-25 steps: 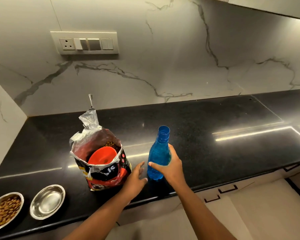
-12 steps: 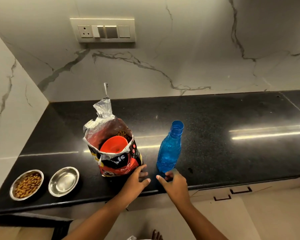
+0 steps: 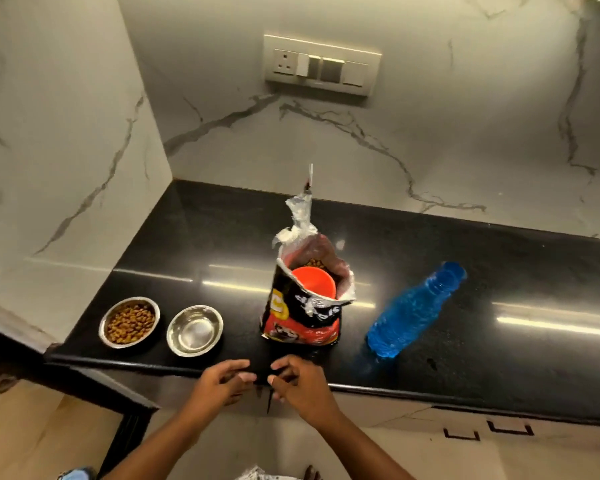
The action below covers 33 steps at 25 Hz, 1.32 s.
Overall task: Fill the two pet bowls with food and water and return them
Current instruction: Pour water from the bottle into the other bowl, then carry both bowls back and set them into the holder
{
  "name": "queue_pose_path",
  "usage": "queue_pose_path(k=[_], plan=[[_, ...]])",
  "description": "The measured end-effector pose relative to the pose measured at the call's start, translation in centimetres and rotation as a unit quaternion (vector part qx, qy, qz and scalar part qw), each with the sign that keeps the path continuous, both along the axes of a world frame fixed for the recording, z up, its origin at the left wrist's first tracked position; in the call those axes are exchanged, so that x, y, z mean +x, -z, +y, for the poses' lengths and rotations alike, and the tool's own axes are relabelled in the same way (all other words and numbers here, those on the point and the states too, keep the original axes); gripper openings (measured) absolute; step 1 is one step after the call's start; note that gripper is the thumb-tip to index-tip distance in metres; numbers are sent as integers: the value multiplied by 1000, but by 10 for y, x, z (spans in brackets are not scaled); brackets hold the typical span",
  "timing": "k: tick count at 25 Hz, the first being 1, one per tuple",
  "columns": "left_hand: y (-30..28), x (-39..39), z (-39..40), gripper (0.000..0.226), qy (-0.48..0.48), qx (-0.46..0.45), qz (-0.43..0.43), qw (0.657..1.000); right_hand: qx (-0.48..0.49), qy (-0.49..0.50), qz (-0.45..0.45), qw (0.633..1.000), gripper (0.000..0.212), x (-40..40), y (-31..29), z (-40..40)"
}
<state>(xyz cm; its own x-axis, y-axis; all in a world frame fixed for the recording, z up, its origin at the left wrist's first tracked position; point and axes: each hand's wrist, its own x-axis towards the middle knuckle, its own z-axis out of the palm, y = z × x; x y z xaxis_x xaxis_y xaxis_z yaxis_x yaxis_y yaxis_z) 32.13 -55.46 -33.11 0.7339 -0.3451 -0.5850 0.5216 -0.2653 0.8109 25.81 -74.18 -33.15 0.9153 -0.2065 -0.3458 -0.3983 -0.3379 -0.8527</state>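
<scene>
right hand (image 3: 303, 382) has let go of the blue bottle (image 3: 409, 311), which stands alone on the black counter (image 3: 499, 358), right of the food bag (image 3: 305, 306). both hands now at the counter edge, left hand (image 3: 219, 382) beside it, fingers loosely curled, holding nothing. kibble bowl (image 3: 129, 322) and second steel bowl (image 3: 194, 330), with no kibble, sit left of the bag.

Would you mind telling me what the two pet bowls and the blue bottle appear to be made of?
Kibble bowl and second bowl: likely polished stainless steel, judging by silvery mirror-like reflections. Blue bottle: apparently translucent, glossy plastic, since light shows through its tinted wall.
</scene>
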Motion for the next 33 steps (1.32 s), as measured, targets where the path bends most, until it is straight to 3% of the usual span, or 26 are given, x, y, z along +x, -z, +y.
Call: queue_pose_path(k=[9, 14, 19, 23, 27, 33], plan=[[-2, 67, 154, 32, -228, 6, -10, 974, 60, 79, 41, 994, 39, 92, -3, 105], [1, 107, 186, 46, -229, 13, 0, 973, 98, 133, 77, 983, 36, 109, -1, 136], [1, 125, 186, 40, -180, 27, -20, 983, 186, 205, 94, 956, 41, 110, -8, 149], [7, 127, 188, 31, -173, 25, -34, 984, 197, 203, 92, 955, 41, 106, -13, 154], [11, 123, 195, 35, -183, 12, -47, 982, 196, 175, 92, 961, 40, 107, -15, 159], [-1, 82, 215, 30, -274, 20, -71, 959, 180, 58, 89, 978, 41, 112, -15, 169]])
